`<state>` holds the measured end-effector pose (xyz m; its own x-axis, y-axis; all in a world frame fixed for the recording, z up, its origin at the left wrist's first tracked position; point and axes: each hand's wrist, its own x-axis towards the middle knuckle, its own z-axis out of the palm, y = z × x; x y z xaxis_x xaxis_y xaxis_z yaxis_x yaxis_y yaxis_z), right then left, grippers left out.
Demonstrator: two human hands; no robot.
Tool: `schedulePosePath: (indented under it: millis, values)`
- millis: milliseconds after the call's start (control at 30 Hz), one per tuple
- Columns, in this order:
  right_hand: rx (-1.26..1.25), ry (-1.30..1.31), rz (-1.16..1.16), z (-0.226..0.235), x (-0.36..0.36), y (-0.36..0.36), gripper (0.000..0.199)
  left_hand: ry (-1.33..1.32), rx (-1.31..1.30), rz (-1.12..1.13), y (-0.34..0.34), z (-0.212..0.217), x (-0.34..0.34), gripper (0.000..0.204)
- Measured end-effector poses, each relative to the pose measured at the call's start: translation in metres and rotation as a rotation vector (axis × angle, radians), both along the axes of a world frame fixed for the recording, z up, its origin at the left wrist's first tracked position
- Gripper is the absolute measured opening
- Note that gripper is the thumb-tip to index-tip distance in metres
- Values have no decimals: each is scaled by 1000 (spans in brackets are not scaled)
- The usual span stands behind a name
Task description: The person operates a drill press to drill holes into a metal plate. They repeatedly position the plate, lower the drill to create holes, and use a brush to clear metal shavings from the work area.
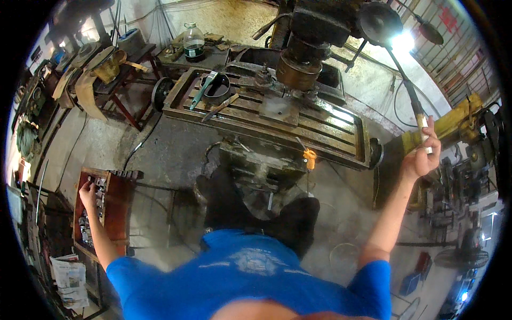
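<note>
My right hand point(424, 156) is raised at the right, its fingers closed around the pale end of a long dark rod point(409, 90). That rod slants up toward a round lamp shade point(380, 24); I cannot tell what its upper end joins. On the left, my left hand point(88, 196) reaches into a wooden box point(116, 205) of small metal parts. Its fingers are bent together over the parts, and whatever they pinch is too small to make out. Ahead stands a milling machine with a slotted table point(320, 133) under its dark spindle head point(300, 64).
A round pan point(217, 88), a green-handled brush point(202, 92) and a wooden-handled tool point(221, 108) rest on the machine table's left. An orange-handled tool point(309, 159) hangs at its front edge. A liquid-filled bottle point(193, 42) stands behind. Newspaper point(70, 282) hangs lower left.
</note>
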<state>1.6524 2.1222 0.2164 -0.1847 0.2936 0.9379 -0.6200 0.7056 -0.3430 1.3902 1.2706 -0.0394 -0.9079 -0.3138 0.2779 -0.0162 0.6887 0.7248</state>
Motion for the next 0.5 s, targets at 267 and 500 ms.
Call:
schedulePosePath:
  millis: [267,500]
  values:
    - [70,-3,-11,25,0,2,9,-266,-420,321,-39,-10,48,33]
    - [123,-3,-59,54,-2,1,13,-342,-501,366,-28,-18,55,27]
